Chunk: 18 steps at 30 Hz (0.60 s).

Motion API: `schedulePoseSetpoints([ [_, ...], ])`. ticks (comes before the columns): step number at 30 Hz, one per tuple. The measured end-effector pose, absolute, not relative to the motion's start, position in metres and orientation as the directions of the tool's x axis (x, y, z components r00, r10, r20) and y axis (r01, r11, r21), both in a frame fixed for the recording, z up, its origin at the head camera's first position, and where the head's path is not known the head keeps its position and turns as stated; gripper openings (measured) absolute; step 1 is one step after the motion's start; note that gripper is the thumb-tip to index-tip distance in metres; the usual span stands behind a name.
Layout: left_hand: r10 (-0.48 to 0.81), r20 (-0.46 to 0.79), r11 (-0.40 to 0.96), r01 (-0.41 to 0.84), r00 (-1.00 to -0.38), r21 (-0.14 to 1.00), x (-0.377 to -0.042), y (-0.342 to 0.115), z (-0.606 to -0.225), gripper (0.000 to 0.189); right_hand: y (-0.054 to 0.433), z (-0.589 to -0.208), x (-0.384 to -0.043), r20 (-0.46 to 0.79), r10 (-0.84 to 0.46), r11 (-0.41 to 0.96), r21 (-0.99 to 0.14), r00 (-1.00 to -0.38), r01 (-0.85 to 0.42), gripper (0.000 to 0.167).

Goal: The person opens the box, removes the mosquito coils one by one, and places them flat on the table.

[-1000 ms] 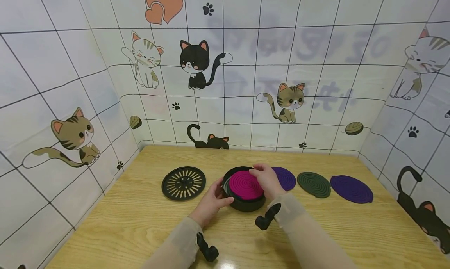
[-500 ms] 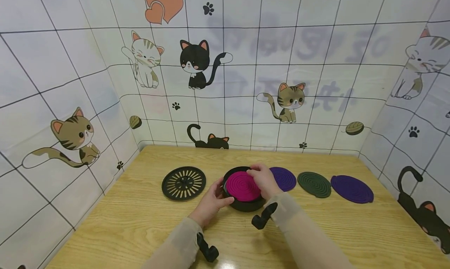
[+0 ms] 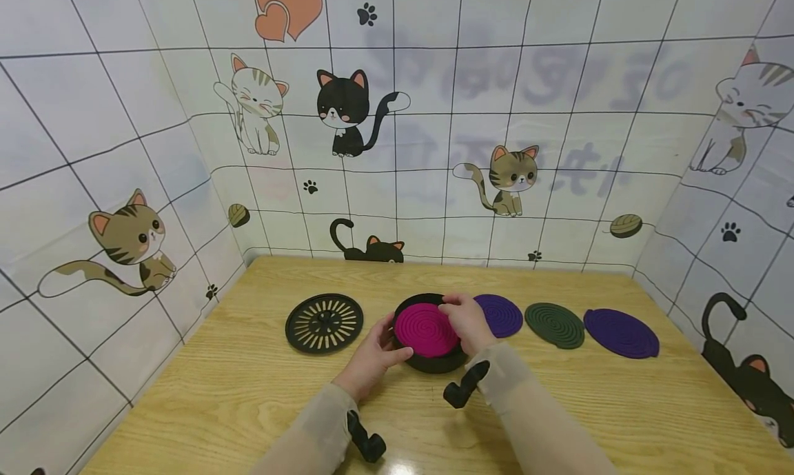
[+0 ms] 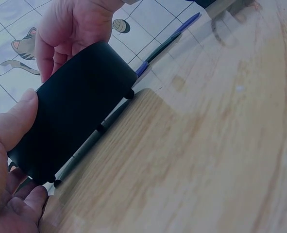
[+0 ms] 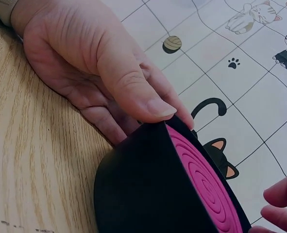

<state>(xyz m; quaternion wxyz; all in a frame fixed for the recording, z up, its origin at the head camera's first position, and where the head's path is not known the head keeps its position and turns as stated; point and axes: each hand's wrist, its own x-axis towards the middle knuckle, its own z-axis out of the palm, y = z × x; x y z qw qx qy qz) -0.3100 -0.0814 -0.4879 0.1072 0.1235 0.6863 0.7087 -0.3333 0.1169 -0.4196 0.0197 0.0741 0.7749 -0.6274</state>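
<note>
A round black mosquito coil holder [image 3: 436,365] stands on small feet, as the left wrist view shows. My left hand [image 3: 371,359] grips its left side, thumb at the front wall and fingers round the back. Inside its rim lies a magenta mosquito coil [image 3: 426,330], filling most of the opening. At the right edge of the coil my right hand [image 3: 469,325] pinches with thumb [image 5: 158,108] and fingers; the exact contact point is partly hidden. A slotted black lid [image 3: 324,323] lies flat to the left of the holder.
Right of the holder, a purple coil [image 3: 499,315], a green coil [image 3: 555,325] and another purple coil [image 3: 622,333] lie in a row on the wooden table [image 3: 217,399]. A cat-printed sheet [image 3: 428,220] encloses the back and sides.
The magenta coil has shifted left and settled lower within the holder's rim. My right hand moved slightly left with it, while my left hand stayed on the holder.
</note>
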Motion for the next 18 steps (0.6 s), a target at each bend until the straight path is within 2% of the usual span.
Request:
schedulePoseSetpoints([
  [8, 0.316, 0.03, -0.048, 0.016, -0.948, 0.999, -0.3093, -0.0808, -0.4884, 0.092, 0.117, -0.4214, -0.3341, -0.109, 0.098, 0.188, -0.974, -0.989, 0.126, 0.037],
  [18, 0.323, 0.041, -0.042, 0.029, -0.945, 0.999, -0.3117, -0.0816, -0.4901, 0.091, 0.1207, -0.4226, -0.3352, -0.094, 0.142, 0.069, -0.992, -0.985, 0.105, 0.041],
])
